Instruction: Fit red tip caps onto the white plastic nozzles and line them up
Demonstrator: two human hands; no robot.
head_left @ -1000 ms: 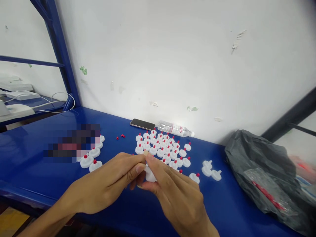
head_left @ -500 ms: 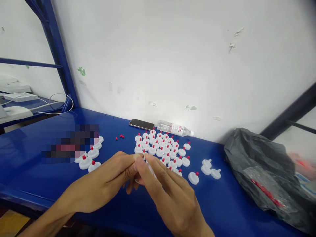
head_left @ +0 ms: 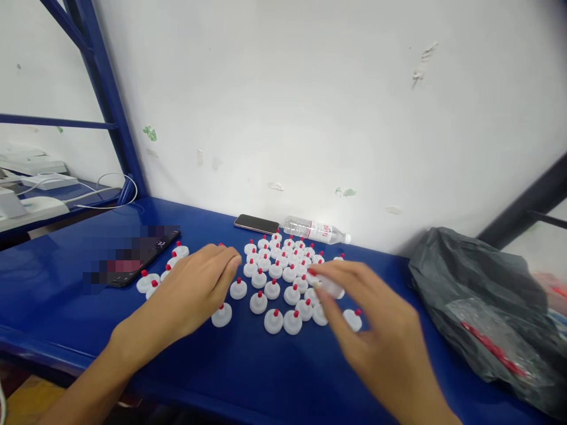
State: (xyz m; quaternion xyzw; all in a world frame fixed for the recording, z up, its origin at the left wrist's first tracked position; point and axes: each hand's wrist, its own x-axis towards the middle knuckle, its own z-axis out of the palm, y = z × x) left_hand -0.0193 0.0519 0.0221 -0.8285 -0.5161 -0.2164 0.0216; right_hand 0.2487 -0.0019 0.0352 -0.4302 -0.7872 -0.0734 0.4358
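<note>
White round spout caps with small red tips stand in a cluster (head_left: 275, 270) on the blue table, in front of my hands. My right hand (head_left: 376, 330) pinches one white spout cap (head_left: 330, 287), tilted, with its red tip towards the left, at the right side of the cluster. My left hand (head_left: 195, 289) is bent down left of the cluster, its fingers curled together. Its fingertips are turned away, so what they hold, if anything, is hidden. A bit of a red tip (head_left: 221, 245) shows just beyond its knuckles. More red-tipped spout caps (head_left: 147, 282) lie left of this hand.
A dark phone (head_left: 256, 224) and a clear plastic bottle (head_left: 316, 231) lie along the wall. Another dark device (head_left: 150, 255), partly blurred out, lies at the left. A dark plastic bag (head_left: 469, 295) with a clear bag of red pieces (head_left: 494, 348) occupies the right side.
My hands were together in front of the cluster and have moved apart. The left went left towards the loose red tips; the right carries a spout cap to the right.
</note>
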